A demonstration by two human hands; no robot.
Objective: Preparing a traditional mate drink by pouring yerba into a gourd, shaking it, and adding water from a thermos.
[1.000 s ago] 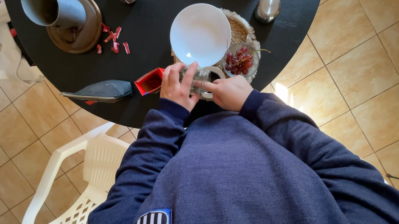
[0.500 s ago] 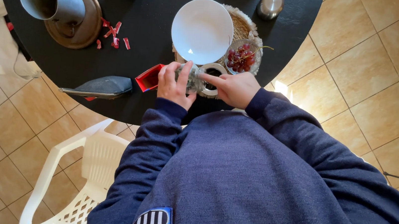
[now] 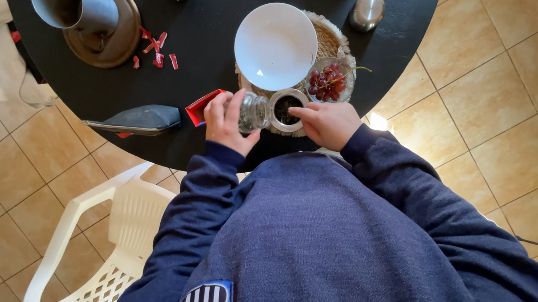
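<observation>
Head view looks straight down on a round black table, where the left hand is wrapped around a small glass jar, fingers curled tight on its body and the jar tipped on its side toward the right. Just beside the jar's mouth, the right hand holds a round metal lid at its rim, thumb and forefinger pinched on the edge; the lid's dark inside faces up. Jar and lid are close together, perhaps touching, though the glare on the glass makes that hard to tell.

Doing this well seems to call for a steady left grip low on the jar, so the glass does not roll in the palm, and for keeping the lid level and clear of the glass bowl of red grapes, which sits right behind it on a woven mat. A white bowl lies tilted on the same mat, near enough to be knocked by the left knuckles.

A red box sits just left of the left hand, with a dark pouch further left. Both hands work near the table's edge, so holding the jar over the tabletop looks wise.
</observation>
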